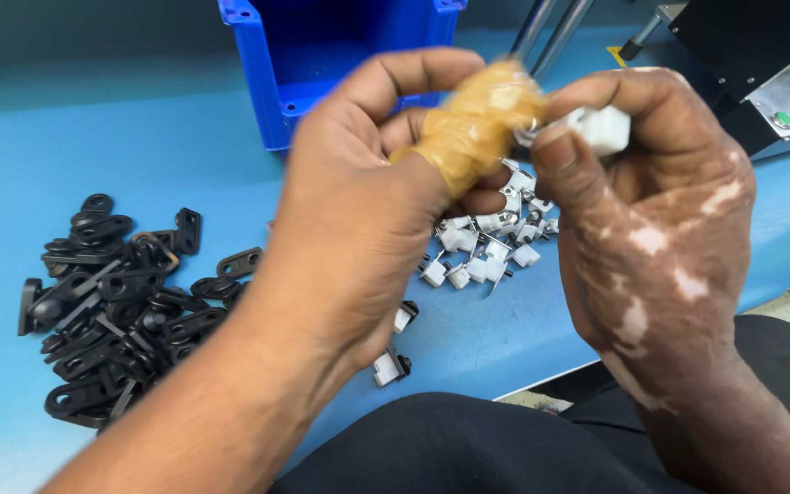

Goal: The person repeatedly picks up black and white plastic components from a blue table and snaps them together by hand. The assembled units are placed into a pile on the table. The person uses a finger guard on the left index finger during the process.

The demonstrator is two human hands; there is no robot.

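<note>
A small white plastic clip (603, 128) is pinched between the right hand (651, 229) and the tape-wrapped thumb of the left hand (368, 210). Heaped white clips (486, 247) and black plastic brackets (116, 302) remain unprocessed on the blue table (29, 155).

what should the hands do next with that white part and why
Probably steady the small white part pinched in the right hand and seat it squarely against the taped thumb of the left hand. The frame is blurred there, and both hands meet above the white pile, so nothing looks finished.
</note>
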